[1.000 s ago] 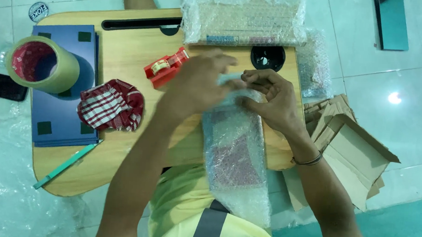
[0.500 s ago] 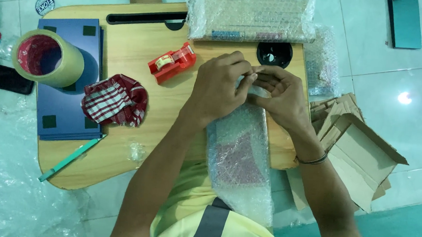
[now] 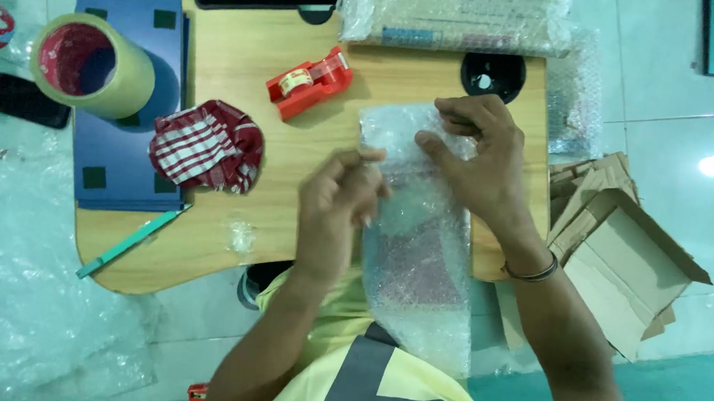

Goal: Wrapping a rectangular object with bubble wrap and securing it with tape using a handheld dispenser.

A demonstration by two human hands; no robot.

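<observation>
A small wooden lap table [image 3: 240, 78] lies under both hands, and across its near edge runs a long bubble-wrapped parcel [image 3: 417, 237], its top end between them. The right hand [image 3: 479, 154] presses flat on that top fold, fingers spread, while the left hand [image 3: 336, 203] pinches the wrap's left edge. Beyond the left hand's grasp lie a checked cloth [image 3: 208, 143] and a red tape dispenser [image 3: 311, 80].

Two bare forearms, sleeveless to the frame's edge. Left hand [image 3: 336, 203]: no rings, no band. Right hand [image 3: 479, 154]: thin dark bangle [image 3: 532, 273] at the wrist. Shirt [image 3: 363, 374]: pale yellow, with a grey panel down the front.
</observation>
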